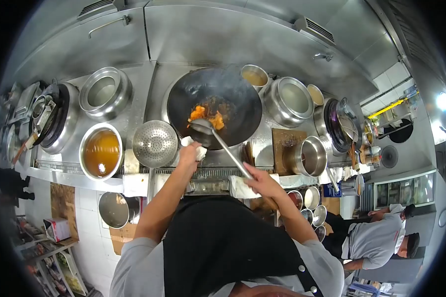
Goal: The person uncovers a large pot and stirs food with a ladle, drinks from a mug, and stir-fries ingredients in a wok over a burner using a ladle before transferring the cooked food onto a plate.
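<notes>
A dark wok (245, 101) sits on the range in front of me, with orange pieces of food (216, 121) in its bottom and faint smoke above. My left hand (187, 157) is closed on a folded white cloth (199, 150) at the wok's near rim; whether it also grips the wok's handle is hidden. The long handle of a metal ladle (225, 148) runs into my closed right hand (262, 182). Its bowl is inside the wok, touching or just over the food. Left of the wok lies a round perforated strainer (155, 143), its handle towards me.
A metal bowl (85, 170) of amber liquid stands left of the strainer. Metal pots (285, 117) flank the wok on both sides. Right of me are a wooden board (281, 141) and a steel pot (312, 156). Two people (376, 236) stand at the far right.
</notes>
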Available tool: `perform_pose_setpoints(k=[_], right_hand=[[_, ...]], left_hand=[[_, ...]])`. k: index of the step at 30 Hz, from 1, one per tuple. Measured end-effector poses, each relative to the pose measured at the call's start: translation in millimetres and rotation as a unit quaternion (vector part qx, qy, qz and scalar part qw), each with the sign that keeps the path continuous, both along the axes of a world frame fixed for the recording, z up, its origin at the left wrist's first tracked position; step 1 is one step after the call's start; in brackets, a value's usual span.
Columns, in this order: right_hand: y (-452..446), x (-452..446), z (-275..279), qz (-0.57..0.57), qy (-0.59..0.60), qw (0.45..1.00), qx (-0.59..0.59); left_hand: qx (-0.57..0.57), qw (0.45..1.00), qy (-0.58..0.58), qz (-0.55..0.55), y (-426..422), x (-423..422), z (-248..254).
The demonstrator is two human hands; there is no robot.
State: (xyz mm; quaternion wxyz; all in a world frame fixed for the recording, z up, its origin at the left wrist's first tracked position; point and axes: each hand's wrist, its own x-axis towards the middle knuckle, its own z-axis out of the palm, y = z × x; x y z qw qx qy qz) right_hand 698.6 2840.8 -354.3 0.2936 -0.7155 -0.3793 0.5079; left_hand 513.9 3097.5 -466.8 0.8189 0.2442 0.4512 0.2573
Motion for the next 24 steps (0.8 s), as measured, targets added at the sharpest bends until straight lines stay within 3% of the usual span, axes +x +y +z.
perform_pose_setpoints(k=[2,3,5,6,8,9,10,12,14,18,19,22,23,24], right_hand=[[23.7,18.3,-36.8,-0.003,-0.13,0.985,0.115],[31.5,16.1,-35.2,-0.004,-0.133,0.984,0.12],[43.3,9.4,-25.5,-0.019,-0.321,0.94,0.116],[39.8,7.2,-31.9,-0.022,-0.323,0.939,0.116],[16.9,-6.5,-53.0,-0.081,-0.268,0.919,0.279],[1.8,-18.2,-44.9,-0.109,-0.226,0.956,0.15],[-12.6,-27.4,-50.6,-0.11,-0.225,0.957,0.145],[-38.8,-38.5,-61.2,-0.064,-0.334,0.938,0.068],[-63.2,-47.1,-65.9,-0.036,-0.33,0.941,0.071],[-67.8,-53.7,-47.5,0.033,-0.343,0.937,0.06],[-62.9,-57.3,-37.2,0.021,-0.308,0.949,0.06],[-48.4,-60.5,-4.2,0.012,-0.224,0.968,0.109],[-31.8,-67.5,24.2,-0.021,-0.156,0.987,-0.013],[-17.7,-66.1,29.5,-0.02,-0.134,0.99,-0.034]], left_hand=[[0.068,0.996,-0.026,0.046,-13.1,-5.8,-18.9],[0.086,0.991,-0.061,0.086,-25.4,-16.4,-31.1],[0.076,0.995,-0.04,0.047,-52.1,-46.1,-20.1],[0.06,0.998,-0.018,0.033,-59.1,-54.0,-15.8],[0.072,0.995,-0.028,0.059,-60.0,-44.9,-3.1],[0.084,0.992,-0.035,0.087,-57.2,-42.0,0.4],[0.117,0.989,-0.037,0.08,-37.2,-28.4,-30.2],[0.088,0.994,-0.021,0.058,-1.9,-1.8,-56.1],[0.0,1.0,0.003,-0.03,8.5,-3.2,-9.2],[-0.016,1.0,0.021,-0.011,28.6,8.2,-19.8],[-0.019,0.998,0.057,-0.021,35.0,14.0,-35.0],[-0.006,0.997,0.033,-0.067,14.1,1.3,-1.9],[0.014,0.998,0.009,-0.054,6.6,-2.6,3.6],[0.011,0.998,0.014,-0.058,6.8,-3.2,-6.2]])
